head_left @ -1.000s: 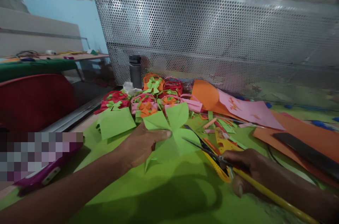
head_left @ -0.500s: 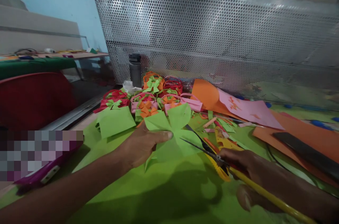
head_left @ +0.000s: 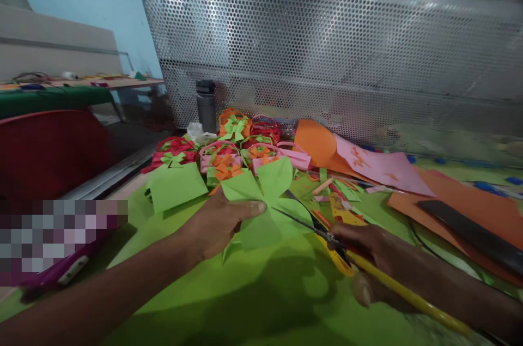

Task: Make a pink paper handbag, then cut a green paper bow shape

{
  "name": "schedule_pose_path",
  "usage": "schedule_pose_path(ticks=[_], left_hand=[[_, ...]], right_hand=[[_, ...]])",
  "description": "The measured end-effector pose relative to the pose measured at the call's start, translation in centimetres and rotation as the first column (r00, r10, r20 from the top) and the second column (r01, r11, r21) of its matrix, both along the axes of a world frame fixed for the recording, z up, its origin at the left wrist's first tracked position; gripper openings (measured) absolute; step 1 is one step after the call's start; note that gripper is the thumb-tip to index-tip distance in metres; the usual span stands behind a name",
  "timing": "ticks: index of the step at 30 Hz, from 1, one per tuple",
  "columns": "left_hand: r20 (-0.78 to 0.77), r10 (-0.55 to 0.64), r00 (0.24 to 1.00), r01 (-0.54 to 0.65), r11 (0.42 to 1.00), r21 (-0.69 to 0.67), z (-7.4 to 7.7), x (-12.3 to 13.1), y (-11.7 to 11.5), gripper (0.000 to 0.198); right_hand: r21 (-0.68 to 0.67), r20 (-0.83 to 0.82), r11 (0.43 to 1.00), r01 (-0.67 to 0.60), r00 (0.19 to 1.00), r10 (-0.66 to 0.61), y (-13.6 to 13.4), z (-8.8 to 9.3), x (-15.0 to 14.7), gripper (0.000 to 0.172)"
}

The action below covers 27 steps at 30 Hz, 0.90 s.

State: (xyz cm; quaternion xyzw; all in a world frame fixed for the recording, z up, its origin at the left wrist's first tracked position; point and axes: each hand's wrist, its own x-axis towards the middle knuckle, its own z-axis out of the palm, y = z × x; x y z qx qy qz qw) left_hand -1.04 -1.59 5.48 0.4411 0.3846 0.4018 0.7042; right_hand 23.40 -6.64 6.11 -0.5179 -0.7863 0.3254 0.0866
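Observation:
My left hand (head_left: 223, 223) pinches a light green paper piece (head_left: 265, 226) with petal-like lobes, its thumb on top near the middle. In my right hand (head_left: 379, 259) are scissors (head_left: 300, 220), their blades pointing left. One blade lies over the paper's right lobe, the other passes behind it. A yellow pencil-like rod (head_left: 408, 294) also runs under my right fingers. Yellow plastic tools (head_left: 341, 212) lie behind and below the scissors. Left of the paper, a green folded sheet (head_left: 177, 188) rests near small red and pink paper baskets (head_left: 220, 156) with bows.
A dark bottle (head_left: 206, 109) stands before a perforated metal panel (head_left: 286, 35). Orange sheets (head_left: 453, 210), a pink sheet (head_left: 379, 166) and a black bar (head_left: 469, 234) lie at right. Paper scraps (head_left: 347, 190) are scattered behind my right hand. A purple case (head_left: 65, 269) sits at left.
The scissors and my right hand have moved slightly left, bringing the blades further over the green paper. My left hand still holds the paper in nearly the same place.

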Motion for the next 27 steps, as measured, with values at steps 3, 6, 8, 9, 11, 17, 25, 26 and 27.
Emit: schedule_pose_path(ticks=[3,6,8,9,11,17,25,26,27], left_hand=[[-0.015,0.009,1.000,-0.010,1.000,-0.028,0.00,0.00,-0.04,0.030],[-0.022,0.048,0.999,-0.049,0.998,-0.031,-0.25,0.04,-0.03,0.024],[-0.035,0.064,0.997,-0.065,0.997,-0.028,-0.48,0.06,0.03,0.021],[-0.040,0.070,0.997,-0.071,0.997,-0.030,-0.58,0.06,0.06,0.021],[-0.039,0.082,0.996,-0.084,0.996,-0.035,-0.69,0.02,0.09,0.020],[-0.016,0.033,0.999,-0.034,0.999,-0.004,-0.27,-0.09,-0.17,0.022],[0.064,-0.009,0.998,0.007,1.000,0.019,-0.64,0.06,0.11,0.025],[0.057,-0.006,0.998,0.005,1.000,0.021,-0.66,0.04,0.13,0.024],[0.052,-0.002,0.999,0.001,1.000,0.022,-0.66,0.01,0.13,0.023]], right_hand=[[0.027,0.024,1.000,0.000,1.000,-0.001,-0.16,-0.12,0.00,0.042],[0.050,0.023,0.999,0.012,1.000,-0.013,-0.24,-0.52,0.13,0.048],[0.055,0.013,0.998,0.015,1.000,-0.016,-0.20,-0.80,0.16,0.050],[0.052,0.008,0.998,0.018,1.000,-0.019,-0.16,-0.89,0.13,0.049],[0.042,0.006,0.999,0.029,1.000,-0.029,-0.09,-0.96,0.01,0.046],[0.006,0.005,0.996,0.085,0.996,-0.085,-0.10,-0.94,-0.27,0.031],[0.008,-0.017,0.997,0.079,0.997,-0.079,-0.15,-0.74,-0.20,0.035],[0.002,-0.016,0.997,0.077,0.997,-0.077,-0.17,-0.65,-0.23,0.034],[-0.002,-0.015,0.997,0.079,0.997,-0.079,-0.20,-0.57,-0.28,0.033]])
